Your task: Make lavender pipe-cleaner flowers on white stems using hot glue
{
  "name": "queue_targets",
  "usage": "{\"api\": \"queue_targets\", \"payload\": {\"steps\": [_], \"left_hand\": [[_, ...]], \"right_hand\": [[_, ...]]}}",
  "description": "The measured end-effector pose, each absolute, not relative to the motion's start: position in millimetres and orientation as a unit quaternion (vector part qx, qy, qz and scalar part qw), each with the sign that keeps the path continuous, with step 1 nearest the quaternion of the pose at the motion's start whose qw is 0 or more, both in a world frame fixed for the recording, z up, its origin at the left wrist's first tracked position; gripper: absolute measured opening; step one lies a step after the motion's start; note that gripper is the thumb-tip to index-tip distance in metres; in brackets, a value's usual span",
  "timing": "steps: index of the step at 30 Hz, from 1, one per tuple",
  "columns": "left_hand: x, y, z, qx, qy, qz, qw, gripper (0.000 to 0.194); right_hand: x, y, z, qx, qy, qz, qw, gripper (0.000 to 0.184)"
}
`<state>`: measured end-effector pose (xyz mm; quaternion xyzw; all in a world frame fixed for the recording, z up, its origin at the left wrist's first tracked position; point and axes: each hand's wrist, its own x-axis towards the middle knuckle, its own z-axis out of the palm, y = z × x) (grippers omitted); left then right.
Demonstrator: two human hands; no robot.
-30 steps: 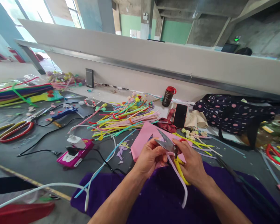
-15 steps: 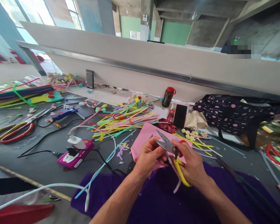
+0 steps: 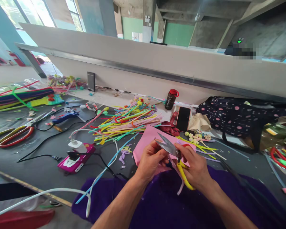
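From my remote station I see, through the head camera, the pale strip (image 3: pixel 180 188) above the middle of the near edge of the worktop (image 3: pixel 44 171), over the purple cloth (image 3: pixel 157 203). The left hand (image 3: pixel 150 160), nearer its upper end, is closed in a pinch that appears to hold it. From there its long axis runs down and rightward, toward the near edge and beside the yellow handle of the scissors (image 3: pixel 168 147). The right hand (image 3: pixel 194 163) is curled firmly around the scissors, whose blades, slightly parted, point across the strip toward the left fingers. Compared with one second earlier, the strip's hanging length is shorter, and I judge the blades less widely parted.
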<state>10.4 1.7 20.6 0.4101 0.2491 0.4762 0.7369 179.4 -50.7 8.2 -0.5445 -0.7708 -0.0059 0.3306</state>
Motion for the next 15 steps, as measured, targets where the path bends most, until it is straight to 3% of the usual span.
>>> {"api": "queue_targets", "payload": {"steps": [15], "left_hand": [[8.9, 4.4, 17.4, 0.406, 0.244, 0.478, 0.740, 0.023]], "right_hand": [[181.6, -51.0, 8.3, -0.543, -0.778, -0.028, 0.316, 0.054]]}}
